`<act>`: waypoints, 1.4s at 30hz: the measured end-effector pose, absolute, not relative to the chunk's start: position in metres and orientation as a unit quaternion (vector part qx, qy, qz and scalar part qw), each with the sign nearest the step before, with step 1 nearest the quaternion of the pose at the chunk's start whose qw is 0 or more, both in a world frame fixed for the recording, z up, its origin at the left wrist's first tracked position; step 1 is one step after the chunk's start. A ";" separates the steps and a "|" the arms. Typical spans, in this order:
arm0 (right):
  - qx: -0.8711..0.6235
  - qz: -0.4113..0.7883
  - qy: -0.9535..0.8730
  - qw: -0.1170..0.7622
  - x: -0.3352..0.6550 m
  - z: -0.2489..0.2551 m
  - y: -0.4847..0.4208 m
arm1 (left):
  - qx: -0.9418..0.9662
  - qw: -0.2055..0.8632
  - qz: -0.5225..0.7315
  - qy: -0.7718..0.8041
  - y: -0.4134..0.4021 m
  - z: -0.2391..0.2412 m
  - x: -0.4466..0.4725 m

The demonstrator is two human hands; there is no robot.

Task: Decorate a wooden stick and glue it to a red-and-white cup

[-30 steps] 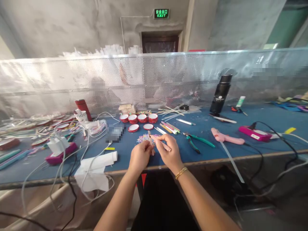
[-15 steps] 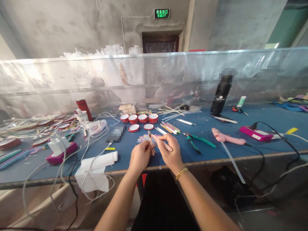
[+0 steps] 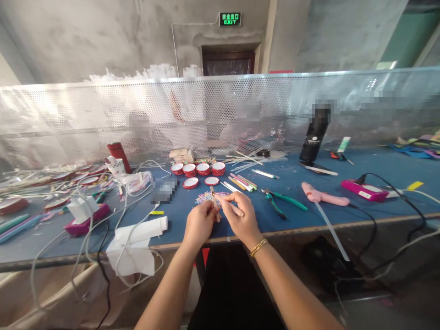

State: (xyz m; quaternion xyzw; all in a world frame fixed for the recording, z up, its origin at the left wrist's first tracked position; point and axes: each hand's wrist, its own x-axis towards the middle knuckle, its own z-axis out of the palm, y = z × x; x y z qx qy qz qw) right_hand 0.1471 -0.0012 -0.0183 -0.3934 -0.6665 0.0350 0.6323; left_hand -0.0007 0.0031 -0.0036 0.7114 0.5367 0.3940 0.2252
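My left hand (image 3: 201, 221) is closed on a flat wooden craft stick (image 3: 212, 193), which points up and away from me. In my right hand (image 3: 243, 219) is a slim pale-pink marker (image 3: 237, 211), gripped like a pen with its tip at the stick. I cannot make out any mark on the wood. Beneath and behind both hands lies a heap of small coloured loops (image 3: 203, 198). Just beyond are red-rimmed white discs (image 3: 190, 183), some stacked. Several coloured markers (image 3: 242, 182) rest right of the discs.
Green-handled pliers (image 3: 275, 204) and a pink glue gun (image 3: 325, 197) lie to the right. A black bottle (image 3: 313, 137) stands behind them. On the left are a white roll (image 3: 147, 228), power strips and loose cables. A perforated metal screen (image 3: 227, 114) borders the table's back.
Both hands stay almost in place, with the marker tip shifting slightly against the stick. The whole view has moved a few pixels.
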 end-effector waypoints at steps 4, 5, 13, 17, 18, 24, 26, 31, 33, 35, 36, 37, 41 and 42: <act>-0.400 0.038 -0.652 0.643 0.147 -0.018 -0.002 | 0.707 0.235 0.396 0.538 0.004 -0.004 -0.001; -0.398 0.037 -0.651 0.645 0.147 -0.018 -0.002 | 0.707 0.237 0.396 0.536 0.004 -0.004 -0.001; -0.406 0.034 -0.655 0.636 0.147 -0.018 -0.002 | 0.708 0.234 0.398 0.534 0.005 -0.005 -0.002; -0.399 0.040 -0.662 0.633 0.147 -0.017 -0.003 | 0.708 0.237 0.397 0.534 0.005 -0.005 -0.002; -0.395 0.039 -0.667 0.631 0.147 -0.017 -0.003 | 0.707 0.238 0.399 0.533 0.005 -0.005 -0.002; -0.401 0.042 -0.655 0.639 0.147 -0.017 -0.003 | 0.704 0.248 0.403 0.529 0.004 -0.004 -0.002; -0.396 0.041 -0.662 0.635 0.147 -0.017 -0.003 | 0.706 0.243 0.400 0.531 0.004 -0.004 -0.002; -0.404 0.040 -0.662 0.630 0.147 -0.017 -0.002 | 0.703 0.247 0.402 0.532 0.005 -0.005 -0.002; -0.406 0.041 -0.657 0.633 0.147 -0.017 -0.003 | 0.704 0.250 0.403 0.528 0.006 -0.005 -0.002; -0.398 0.041 -0.666 0.630 0.147 -0.017 -0.003 | 0.705 0.249 0.403 0.528 0.006 -0.006 -0.002; -0.393 0.041 -0.671 0.627 0.147 -0.016 -0.003 | 0.705 0.249 0.403 0.528 0.006 -0.006 -0.002; -0.393 0.040 -0.673 0.626 0.147 -0.016 -0.003 | 0.703 0.251 0.404 0.528 0.007 -0.006 -0.002; -0.410 0.039 -0.653 0.635 0.147 -0.016 -0.003 | 0.695 0.264 0.412 0.527 0.010 -0.009 -0.003; -0.412 0.040 -0.650 0.638 0.147 -0.016 -0.004 | 0.691 0.266 0.418 0.527 0.011 -0.010 -0.003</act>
